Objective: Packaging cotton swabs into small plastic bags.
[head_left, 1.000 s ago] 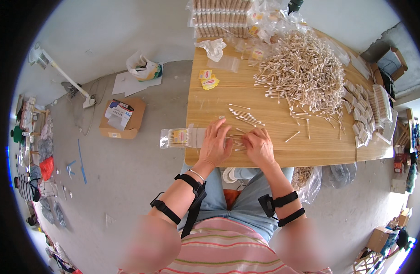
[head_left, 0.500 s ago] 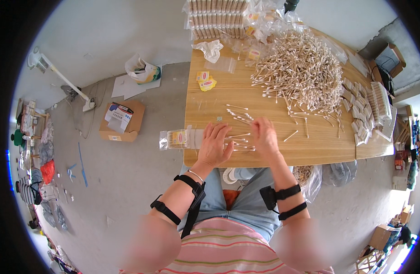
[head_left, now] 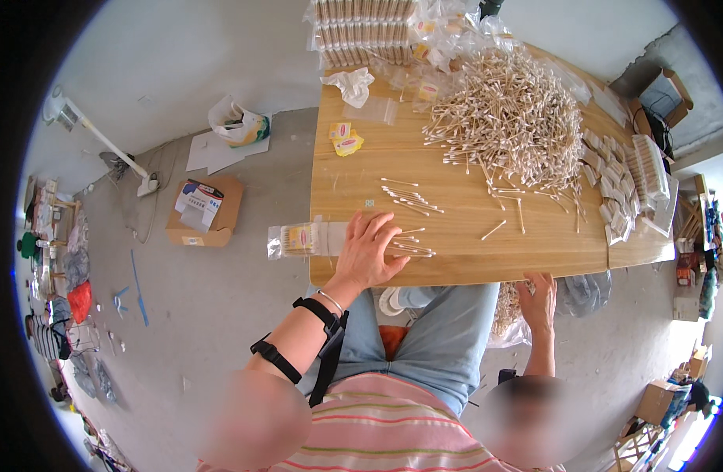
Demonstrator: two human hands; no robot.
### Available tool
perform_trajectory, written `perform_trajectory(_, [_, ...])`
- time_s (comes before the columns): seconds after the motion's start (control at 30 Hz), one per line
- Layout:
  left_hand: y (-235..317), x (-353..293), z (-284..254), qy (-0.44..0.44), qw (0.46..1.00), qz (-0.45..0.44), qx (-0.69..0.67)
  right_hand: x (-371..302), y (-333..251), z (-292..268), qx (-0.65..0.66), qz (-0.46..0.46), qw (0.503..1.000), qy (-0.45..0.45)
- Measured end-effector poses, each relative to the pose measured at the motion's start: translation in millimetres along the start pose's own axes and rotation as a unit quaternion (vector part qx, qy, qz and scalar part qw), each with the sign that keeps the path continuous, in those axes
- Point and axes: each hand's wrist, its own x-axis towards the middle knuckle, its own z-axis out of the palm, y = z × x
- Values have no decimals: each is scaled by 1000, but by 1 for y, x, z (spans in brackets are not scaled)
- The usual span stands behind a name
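Observation:
My left hand lies palm down near the front edge of the table, fingers spread. Its fingers cover part of a few cotton swabs. Beside it, to the left, is a small clear bag packed with cotton swabs and a yellow label; its flap runs toward my hand. My right hand is off the table's front edge, fingers apart, beside an open plastic bag of cotton swabs below the tabletop. Nothing shows in it. Several loose swabs lie beyond my left hand.
A large heap of cotton swabs fills the table's far right. Stacked packs of swabs stand at the back, with yellow label cards and a crumpled tissue nearer. Small bundles lie at right. A cardboard box stands on the floor.
My right hand has left the swabs on the table and moved right and toward me, past the table edge. My left hand stays by the same swabs, and the view has shifted slightly.

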Motion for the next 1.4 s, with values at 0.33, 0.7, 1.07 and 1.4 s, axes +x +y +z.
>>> perform_trajectory(0.33, [-2, 4, 2, 31, 997, -41, -49, 96, -124, 99, 174, -42, 983, -43])
perform_trajectory(0.7, [-7, 2, 1, 40, 997, -44, -51, 92, -140, 129, 152, -168, 971, -73])
perform_trajectory(1.07, [-10, -1, 6, 29, 996, -71, -52, 118, -165, 141, 92, -190, 977, -25])
perform_trajectory(1.4, [-14, -4, 9, 74, 989, -85, -101, 128, -172, 137, 142, -181, 973, 27])
